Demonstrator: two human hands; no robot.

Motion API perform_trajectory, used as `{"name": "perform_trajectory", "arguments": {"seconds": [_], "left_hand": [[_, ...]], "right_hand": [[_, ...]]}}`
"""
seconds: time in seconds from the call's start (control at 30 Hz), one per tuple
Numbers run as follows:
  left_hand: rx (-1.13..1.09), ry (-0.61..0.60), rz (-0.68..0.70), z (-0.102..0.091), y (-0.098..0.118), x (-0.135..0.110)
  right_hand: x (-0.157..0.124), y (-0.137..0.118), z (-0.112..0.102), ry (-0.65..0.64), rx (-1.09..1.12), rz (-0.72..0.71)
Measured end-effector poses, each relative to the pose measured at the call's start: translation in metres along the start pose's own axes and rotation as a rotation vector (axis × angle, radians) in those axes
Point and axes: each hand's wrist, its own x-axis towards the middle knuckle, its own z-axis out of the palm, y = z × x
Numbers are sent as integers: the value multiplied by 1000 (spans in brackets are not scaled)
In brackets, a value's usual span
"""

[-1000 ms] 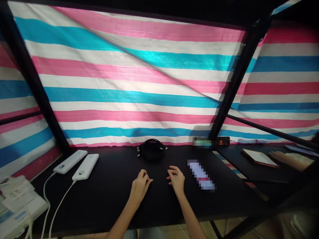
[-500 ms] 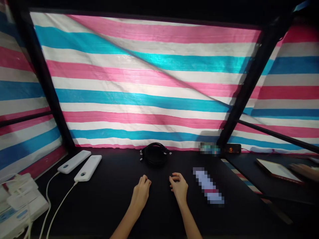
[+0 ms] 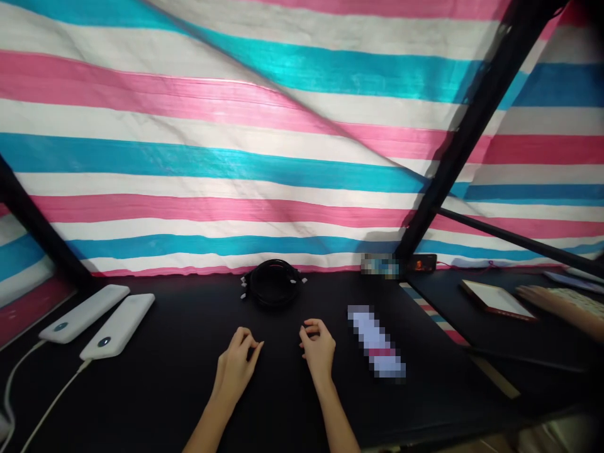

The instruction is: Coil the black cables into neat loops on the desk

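My left hand (image 3: pixel 236 365) hovers over or rests on the black table (image 3: pixel 179 390); which one I cannot tell. Its fingers curve down loosely, with the thumb apart from them and nothing visible in between. To its right, my right hand (image 3: pixel 318 349) is half curled, a gap showing between thumb and forefinger, also with nothing seen in it. Beyond both hands lies a coiled black cable (image 3: pixel 274 284) with pale connector ends. A long pixelated item (image 3: pixel 377 343), blurred past recognition, lies right of my right hand.
Two white power banks (image 3: pixel 85 314) (image 3: pixel 117 327) with white cables lie at the left. By the right post stand a pixelated item (image 3: pixel 380 265) and a phone (image 3: pixel 421 262). On the adjoining table are a white-topped box (image 3: pixel 497 300) and another person's hand (image 3: pixel 552 302). Striped sheeting hangs behind.
The view has turned right and come closer, so the power strip at the left is out of sight. My left thumb has spread away from its fingers. The other person's hand reaches further in.
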Motion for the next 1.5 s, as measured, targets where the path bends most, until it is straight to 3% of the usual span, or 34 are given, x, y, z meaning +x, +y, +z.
{"name": "perform_trajectory", "arguments": {"seconds": [0.3, 0.5, 0.73, 0.87, 1.27, 1.5], "left_hand": [[-29, -30, -40, -10, 6, 2], [-127, 6, -96, -16, 4, 5], [-338, 153, -153, -17, -10, 4], [-461, 134, -154, -14, -16, 3], [-557, 99, -172, -4, -22, 6], [-619, 154, -182, -8, -17, 7]], "right_hand": [[0, 5, -1, 16, 81, -16], [-21, 2, -7, 65, 209, -39], [-62, 2, -17, -25, 278, -85], [-73, 3, -20, -105, 267, -118], [-57, 2, -16, -323, 179, -108], [-54, 5, -14, -320, 165, -97]]}}
